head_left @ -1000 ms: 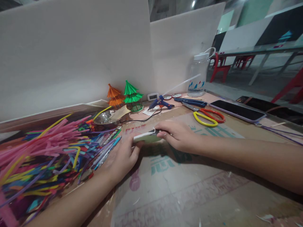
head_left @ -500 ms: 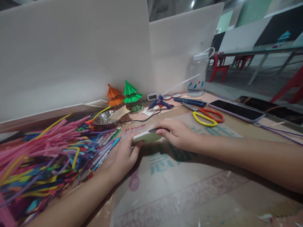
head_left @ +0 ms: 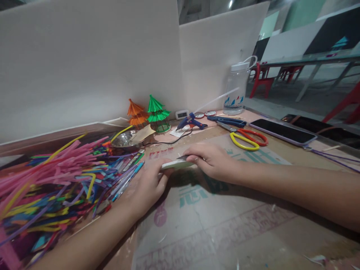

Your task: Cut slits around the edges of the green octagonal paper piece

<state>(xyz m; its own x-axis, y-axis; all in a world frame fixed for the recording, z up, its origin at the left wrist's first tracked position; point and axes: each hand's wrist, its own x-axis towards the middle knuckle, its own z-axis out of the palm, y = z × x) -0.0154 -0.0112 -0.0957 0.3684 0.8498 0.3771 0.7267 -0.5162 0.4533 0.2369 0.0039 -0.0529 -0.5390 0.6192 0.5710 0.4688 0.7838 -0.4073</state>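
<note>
My left hand (head_left: pixel 150 183) pinches the near left end of a flat white piece (head_left: pixel 176 164), thin like a foam board slab, held just above the cardboard sheet (head_left: pixel 213 221). My right hand (head_left: pixel 212 160) grips its right end, fingers curled over the top, with a small dark tip poking out between fingers and slab; I cannot make out what that is. A heap of coloured pipe cleaners (head_left: pixel 50 180) lies just left of my left hand.
Orange (head_left: pixel 136 112) and green (head_left: pixel 157 110) paper pagodas stand by the white partition. A blue glue gun (head_left: pixel 191 122), scissors with yellow and red handles (head_left: pixel 244 138), a phone (head_left: pixel 282 131), a metal bowl (head_left: pixel 125 139) and a clear water jug (head_left: pixel 236 90) sit behind my hands.
The white piece has tipped flatter between my hands and dropped slightly. Both hands stay on it in nearly the same place.
</note>
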